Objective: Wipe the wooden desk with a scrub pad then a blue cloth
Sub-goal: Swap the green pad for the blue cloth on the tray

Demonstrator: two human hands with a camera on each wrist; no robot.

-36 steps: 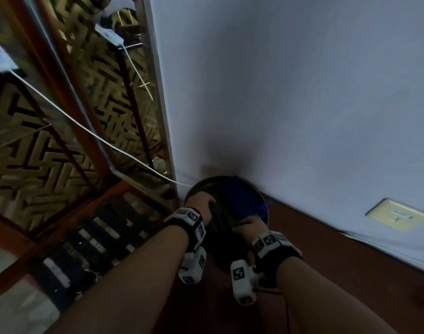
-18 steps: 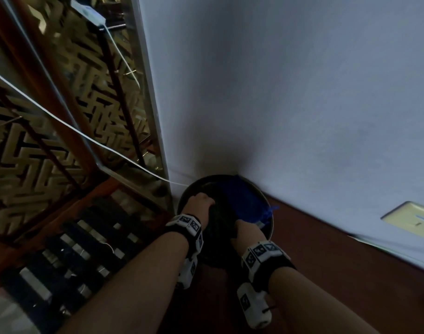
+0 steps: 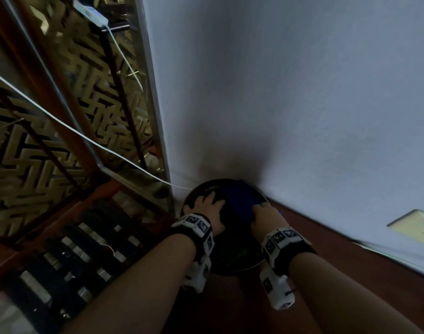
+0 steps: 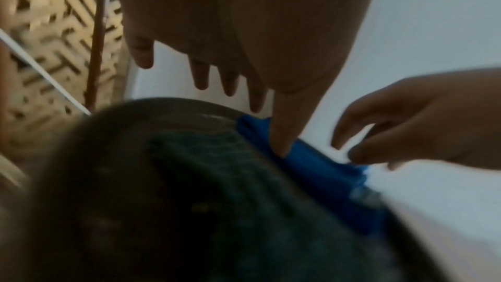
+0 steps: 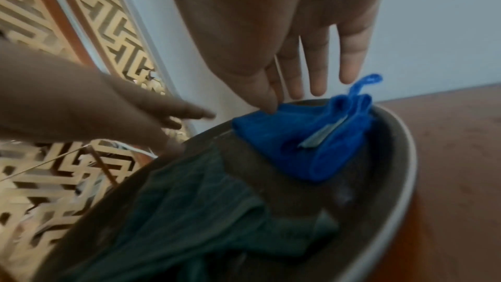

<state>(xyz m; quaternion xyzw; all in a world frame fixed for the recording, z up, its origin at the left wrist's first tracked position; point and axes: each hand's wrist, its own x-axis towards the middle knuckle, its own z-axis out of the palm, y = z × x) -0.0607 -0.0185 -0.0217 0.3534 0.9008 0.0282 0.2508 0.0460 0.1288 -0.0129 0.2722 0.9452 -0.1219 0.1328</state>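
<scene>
Both my hands are over the dark bowl (image 3: 232,266) on the wooden desk (image 3: 350,273).

From the head, my left hand (image 3: 207,209) and right hand (image 3: 266,216) sit over it. By my left wrist, the fingers (image 4: 200,76) hang straight and apart above the green scrub pad (image 4: 244,179). By my right wrist, the fingers (image 5: 349,55) are straight, thumb tip on the blue cloth (image 5: 303,143) in the bowl.

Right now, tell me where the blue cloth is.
The blue cloth lies in the dark bowl against the wall, beside the green scrub pad, under the right hand.
</scene>
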